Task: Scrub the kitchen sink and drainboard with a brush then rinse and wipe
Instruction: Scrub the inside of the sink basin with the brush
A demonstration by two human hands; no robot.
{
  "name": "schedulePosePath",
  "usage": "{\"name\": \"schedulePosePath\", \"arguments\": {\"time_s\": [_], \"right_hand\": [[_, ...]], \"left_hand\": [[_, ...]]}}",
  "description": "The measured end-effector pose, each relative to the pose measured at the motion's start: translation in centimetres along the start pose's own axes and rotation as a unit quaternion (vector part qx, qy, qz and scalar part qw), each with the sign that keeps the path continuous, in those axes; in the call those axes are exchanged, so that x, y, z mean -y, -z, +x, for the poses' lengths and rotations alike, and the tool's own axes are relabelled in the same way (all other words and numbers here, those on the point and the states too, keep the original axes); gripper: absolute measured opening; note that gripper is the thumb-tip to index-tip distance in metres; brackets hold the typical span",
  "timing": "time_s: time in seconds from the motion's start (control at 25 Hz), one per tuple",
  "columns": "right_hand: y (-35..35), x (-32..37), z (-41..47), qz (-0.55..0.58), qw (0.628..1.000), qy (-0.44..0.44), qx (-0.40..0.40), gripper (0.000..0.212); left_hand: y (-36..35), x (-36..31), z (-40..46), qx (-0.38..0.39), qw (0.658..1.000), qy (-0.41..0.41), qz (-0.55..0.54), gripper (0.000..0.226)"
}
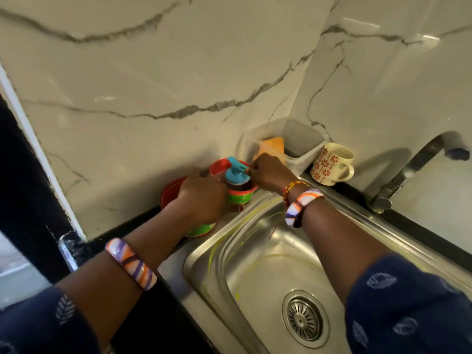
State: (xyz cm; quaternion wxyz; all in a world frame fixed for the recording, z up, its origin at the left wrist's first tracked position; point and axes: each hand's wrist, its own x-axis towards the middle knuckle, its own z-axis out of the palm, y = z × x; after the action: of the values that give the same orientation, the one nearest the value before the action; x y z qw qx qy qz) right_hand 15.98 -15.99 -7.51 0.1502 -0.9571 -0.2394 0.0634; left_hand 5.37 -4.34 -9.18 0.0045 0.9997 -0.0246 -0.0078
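Two hands: both are at the back left corner of the sink (255,251), on the containers standing there, not in the basin.
Sink: steel basin below and to the right of the hands, with yellow-green streaks on its left wall and rim; the drain strainer (304,318) sits at the bottom.
Step in hand: by the look of it, fetching cleaner, or clearing the corner, before scrubbing; no brush is in view and the basin shows no suds.
Left hand (201,198): lies curled over the red and green tub (238,196) and its neighbour; whether it truly grasps one cannot be told, since the fingers are hidden.
Right hand (267,172): reaches across the corner, its fingertips pinching at the blue pump top (235,169) of the dispenser bottle standing in the tub.
Next move: probably calls for steadying the tub while the pump is pressed or the bottle lifted out, then finding a brush.
Second tub (173,191): red-rimmed, just left of the first, partly under the left wrist.
Clear plastic box (304,141): behind the right hand against the wall, with an orange sponge-like piece (273,146) inside.
Mug (332,163): cream with red flowers, tilted, beside the box.
Tap (419,164): at the right, spout well apart from the hands.
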Motion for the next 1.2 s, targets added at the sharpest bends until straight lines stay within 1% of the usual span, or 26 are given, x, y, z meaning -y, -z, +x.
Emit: {"name": "schedulePosePath", "arguments": {"time_s": [0.12, 0.16, 0.24, 0.32, 0.44, 0.48, 0.56, 0.6, 0.64, 0.68, 0.72, 0.8, 0.88, 0.96, 1.0, 1.04, 1.08, 1.12, 1.2], "right_hand": [[0.5, 0.8, -0.1, 0.017, 0.999, 0.016, 0.039, 0.029], [0.9, 0.9, -0.2, 0.016, 0.998, 0.015, 0.055, 0.031], [1.6, 0.9, 0.1, -0.020, 0.998, 0.016, 0.058, 0.031], [1.3, 0.8, 0.2, -0.008, 0.999, 0.020, 0.047, 0.025], [1.3, 0.1, -1.3, 0.089, 0.995, 0.025, 0.024, 0.037], [2.0, -0.6, -2.4, 0.136, 0.991, 0.020, 0.007, 0.037], [3.5, -2.6, -5.2, 0.245, 0.969, -0.015, -0.032, 0.024], [4.1, -4.0, -6.8, 0.294, 0.954, -0.043, -0.045, 0.019], [4.5, -5.7, -8.3, 0.334, 0.939, -0.068, -0.051, 0.017], [4.6, -7.5, -10.0, 0.364, 0.926, -0.091, -0.048, 0.017], [4.5, -9.4, -11.7, 0.375, 0.919, -0.116, -0.041, 0.015], [3.5, -13.4, -14.9, 0.355, 0.918, -0.176, 0.000, 0.010], [1.0, -17.9, -17.2, 0.298, 0.917, -0.261, 0.040, 0.012], [-2.4, -22.1, -18.3, 0.200, 0.909, -0.365, 0.034, 0.016], [-4.1, -23.5, -18.2, 0.147, 0.900, -0.410, 0.021, 0.020], [-6.0, -24.0, -17.7, 0.118, 0.889, -0.443, 0.000, 0.027], [-7.7, -23.5, -16.6, 0.104, 0.886, -0.451, -0.027, 0.032], [-9.4, -22.3, -15.1, 0.102, 0.895, -0.431, -0.049, 0.036], [-12.2, -18.1, -11.0, 0.139, 0.924, -0.350, -0.072, 0.035]], "left_hand": [[0.0, 0.5, 0.2, 0.029, 0.999, -0.010, -0.008, 0.061], [-0.1, 0.6, 0.2, 0.032, 0.999, -0.013, -0.002, 0.062], [-0.2, 0.5, 0.2, 0.030, 0.999, -0.010, 0.011, 0.064], [-0.1, 0.2, 0.1, 0.028, 0.999, -0.005, 0.019, 0.066], [-0.3, 0.1, -0.4, 0.035, 0.999, 0.010, 0.001, 0.065], [-0.3, 0.0, -0.6, 0.032, 0.999, 0.019, -0.005, 0.065], [0.0, -0.9, -0.4, 0.010, 1.000, 0.026, 0.005, 0.069], [0.1, -2.1, 0.1, -0.006, 1.000, 0.005, 0.008, 0.072], [0.3, -3.5, 0.7, -0.018, 0.999, -0.032, 0.004, 0.074], [0.5, -5.1, 1.2, -0.016, 0.997, -0.076, -0.008, 0.074], [0.5, -6.6, 1.6, 0.005, 0.993, -0.112, -0.026, 0.073], [-0.1, -8.9, 2.6, 0.082, 0.986, -0.137, -0.044, 0.072], [-1.1, -9.8, 3.5, 0.135, 0.982, -0.128, -0.018, 0.075], [-2.1, -9.9, 4.4, 0.137, 0.983, -0.120, 0.001, 0.075], [-2.5, -9.7, 4.9, 0.134, 0.984, -0.119, 0.005, 0.076], [-3.1, -9.5, 5.3, 0.131, 0.984, -0.120, 0.008, 0.076], [-3.5, -9.2, 5.7, 0.126, 0.984, -0.122, 0.010, 0.076], [-4.1, -9.0, 6.1, 0.117, 0.985, -0.124, 0.010, 0.075], [-5.1, -8.4, 7.0, 0.094, 0.988, -0.123, 0.012, 0.073]]}}
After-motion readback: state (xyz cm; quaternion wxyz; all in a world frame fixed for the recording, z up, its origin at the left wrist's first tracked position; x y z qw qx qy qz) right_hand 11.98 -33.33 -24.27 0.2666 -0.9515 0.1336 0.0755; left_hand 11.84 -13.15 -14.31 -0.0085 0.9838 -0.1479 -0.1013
